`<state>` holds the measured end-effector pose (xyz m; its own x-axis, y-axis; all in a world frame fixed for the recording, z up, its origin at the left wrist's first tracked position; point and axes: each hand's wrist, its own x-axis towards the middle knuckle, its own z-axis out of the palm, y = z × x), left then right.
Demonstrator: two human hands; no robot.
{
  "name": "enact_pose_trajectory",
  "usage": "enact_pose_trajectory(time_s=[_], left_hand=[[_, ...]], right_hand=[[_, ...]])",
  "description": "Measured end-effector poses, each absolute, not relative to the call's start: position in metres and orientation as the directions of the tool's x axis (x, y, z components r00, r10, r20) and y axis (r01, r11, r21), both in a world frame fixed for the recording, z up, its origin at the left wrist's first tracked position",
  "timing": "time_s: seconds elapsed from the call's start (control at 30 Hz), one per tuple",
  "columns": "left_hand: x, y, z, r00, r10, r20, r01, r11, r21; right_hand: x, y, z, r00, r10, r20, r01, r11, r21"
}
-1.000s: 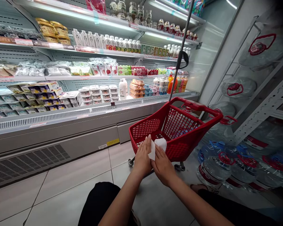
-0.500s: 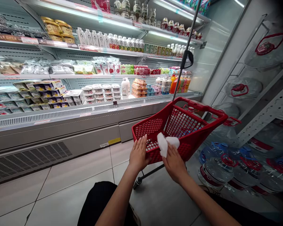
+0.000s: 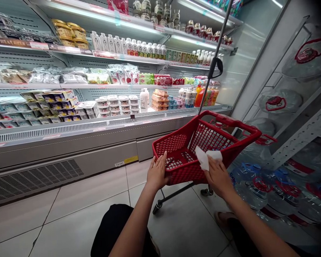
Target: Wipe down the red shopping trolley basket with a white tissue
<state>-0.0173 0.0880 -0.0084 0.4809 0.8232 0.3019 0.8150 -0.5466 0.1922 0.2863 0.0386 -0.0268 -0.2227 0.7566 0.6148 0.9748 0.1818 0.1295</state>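
A shopping cart [image 3: 186, 175] of glossy red plastic stands on the floor [image 3: 80, 225] in front of a refrigerated case [image 3: 96, 153], its tapered basket pierced all over by a lattice of small openings, with thick, rounded rims. The left hand [image 3: 157, 174] lies on the basket's near left corner, loosely open, its fingers fairly straight and close together; whether the hidden thumb hooks beneath the rim, I cannot tell. The right hand [image 3: 218, 176] is at the near side of the rim, well apart from the left, fingers extended and partly bent over a white tissue [image 3: 202, 159], which it has hold of. The tissue is soft, thin and creased, one flap standing in a pointed fold over the rim and the rest bunched behind the fingers. A slim, straight pole [image 3: 216, 53] rises slantwise beyond the basket. Below, the cart's dark tubular frame [image 3: 176, 192] ends in small round wheels [image 3: 157, 206] on smooth, pale square tiles. To the right crowd bulging, clear plastic water bottles [image 3: 253, 194] with red loop handles; the case's metal base is flat and grey, with a slotted vent [image 3: 37, 180].
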Motion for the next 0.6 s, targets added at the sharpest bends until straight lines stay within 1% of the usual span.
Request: enact_pose_trajectory(time_s=[0.03,0.1,0.2,0.3,0.4,0.47,0.6], left_hand=[[-0.014,0.087,-0.008,0.486,0.821,0.299,0.813,-0.550,0.188],[-0.001,0.081,-0.009,0.522,0.794,0.310,0.792,-0.587,0.169],[0.026,0.067,-0.016,0.580,0.729,0.364,0.737,-0.660,0.146],[0.043,0.058,-0.023,0.506,0.758,0.411,0.786,-0.601,0.143],[0.041,0.061,-0.024,0.491,0.761,0.424,0.805,-0.583,0.113],[0.034,0.066,-0.021,0.496,0.762,0.417,0.809,-0.579,0.096],[0.022,0.076,-0.015,0.482,0.790,0.378,0.827,-0.553,0.100]], right_hand=[[0.293,0.039,-0.027,-0.202,0.760,0.617,0.979,0.159,0.124],[0.288,0.037,-0.031,-0.196,0.758,0.622,0.980,0.164,0.110],[0.250,0.029,-0.040,-0.238,0.733,0.637,0.967,0.242,0.082],[0.213,0.019,-0.045,-0.298,0.720,0.626,0.940,0.336,0.060],[0.212,0.019,-0.041,-0.377,0.714,0.590,0.912,0.399,0.100],[0.233,0.027,-0.035,-0.388,0.721,0.574,0.914,0.379,0.143],[0.292,0.047,-0.020,-0.271,0.761,0.589,0.963,0.207,0.175]])
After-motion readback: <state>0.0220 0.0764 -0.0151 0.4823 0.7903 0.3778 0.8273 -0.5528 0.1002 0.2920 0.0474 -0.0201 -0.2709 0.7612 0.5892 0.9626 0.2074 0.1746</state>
